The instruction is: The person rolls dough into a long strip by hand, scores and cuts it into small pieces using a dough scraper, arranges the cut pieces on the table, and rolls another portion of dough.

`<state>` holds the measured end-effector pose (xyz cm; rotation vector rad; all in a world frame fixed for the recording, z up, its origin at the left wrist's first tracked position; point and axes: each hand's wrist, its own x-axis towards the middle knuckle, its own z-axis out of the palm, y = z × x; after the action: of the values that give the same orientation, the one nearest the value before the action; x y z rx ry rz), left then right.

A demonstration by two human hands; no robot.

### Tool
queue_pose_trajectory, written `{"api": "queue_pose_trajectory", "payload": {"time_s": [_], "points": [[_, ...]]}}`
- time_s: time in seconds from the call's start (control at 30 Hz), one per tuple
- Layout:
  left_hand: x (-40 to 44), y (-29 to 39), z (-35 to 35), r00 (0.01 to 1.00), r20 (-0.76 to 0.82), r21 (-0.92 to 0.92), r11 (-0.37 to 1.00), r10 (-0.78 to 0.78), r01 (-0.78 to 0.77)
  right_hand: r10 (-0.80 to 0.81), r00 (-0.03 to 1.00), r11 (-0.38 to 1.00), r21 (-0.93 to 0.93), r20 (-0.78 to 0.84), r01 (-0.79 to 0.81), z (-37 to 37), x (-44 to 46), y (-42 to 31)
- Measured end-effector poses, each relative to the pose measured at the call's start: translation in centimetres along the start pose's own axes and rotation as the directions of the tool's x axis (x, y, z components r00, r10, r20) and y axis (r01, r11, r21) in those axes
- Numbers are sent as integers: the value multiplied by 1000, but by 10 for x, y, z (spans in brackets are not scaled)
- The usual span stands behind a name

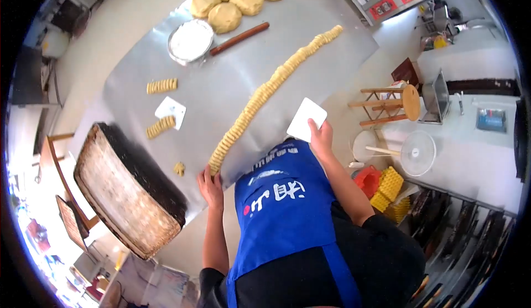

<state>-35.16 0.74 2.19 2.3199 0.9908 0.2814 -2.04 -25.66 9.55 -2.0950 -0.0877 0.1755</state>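
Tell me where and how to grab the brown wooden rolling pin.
Take the rolling pin around its middle, probably from above and the wearer's side: it is slim, straight and lying flat, with the round metal bowl by its left end, pale yellow dough mounds beyond it.

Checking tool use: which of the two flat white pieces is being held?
The white piece in the right hand; the other piece lies on the metal table.

Bright; edges bowed, left seemingly overexposed.
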Motion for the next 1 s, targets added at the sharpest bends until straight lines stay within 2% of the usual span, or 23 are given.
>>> {"api": "queue_pose_trajectory", "payload": {"time_s": [0.03,0.07,0.1,0.13,0.17,0.2,0.23,0.3,0.37,0.4,0.47,0.5,0.57,0.6,0.67,0.73,0.77,0.83,0.87,0.9,0.93,0.97,1.0], "points": [[4,6,1,1000,-19,13,1000,-14,15,39,999,999,22,21,-39,-5,10,2],[6,32,-7,990,-18,-34,990,-138,137,38,999,998,48,-2,-38,-6,19,17],[3,30,5,985,-91,-23,989,-146,145,-10,999,999,35,-37,11,-10,28,22],[3,41,11,978,-148,-14,989,-146,145,-34,998,999,4,-57,34,-15,38,30],[-1,43,22,963,-262,18,997,-64,72,28,999,999,-43,-33,-29,-23,50,40],[-1,48,36,948,-301,1,994,-104,110,50,999,998,-38,-15,-50,-33,61,41],[1,64,44,935,-344,2,996,-81,86,34,999,999,4,-5,-34,-46,70,40],[17,105,68,925,-380,15,1000,-17,25,58,997,996,63,-45,-56,-64,94,56],[27,135,95,894,-442,83,990,-69,117,69,995,993,101,-77,-62,-80,117,66],[33,153,104,897,-440,99,989,-55,110,80,993,989,129,-85,-68,-90,126,62],[55,210,125,882,-460,-112,992,-107,62,102,991,983,159,-86,-87,-103,142,61],[65,225,138,880,-470,-109,994,-71,22,91,993,984,162,-70,-78,-110,151,62],[73,272,141,908,-409,-169,985,-89,21,66,998,981,184,-24,-60,-120,165,67],[79,291,146,928,-361,-238,971,-92,4,126,989,976,169,83,-139,-131,170,61],[91,305,163,918,-387,-263,965,-87,-19,29,998,984,178,-55,-19,-118,185,85],[101,314,165,953,-294,-279,960,-78,-8,18,997,975,224,-72,-2,-117,199,88],[109,315,167,962,-265,-235,972,-59,-5,174,984,949,260,29,-176,-118,207,93],[128,318,173,971,-176,-330,939,-163,98,412,882,732,494,228,-469,-124,209,85],[138,313,183,969,-214,-335,941,-124,47,438,859,693,510,264,-510,-129,216,83],[150,322,181,980,-159,-346,936,-122,61,462,834,652,523,300,-549,-134,223,82],[162,324,185,985,-156,-364,931,-75,14,431,856,680,521,285,-516,-144,230,75],[176,327,191,988,-116,-430,902,-99,40,339,895,773,456,291,-441,-156,238,77],[191,329,199,986,-71,-473,875,-148,98,338,895,812,390,291,-434,-167,250,76]]}}
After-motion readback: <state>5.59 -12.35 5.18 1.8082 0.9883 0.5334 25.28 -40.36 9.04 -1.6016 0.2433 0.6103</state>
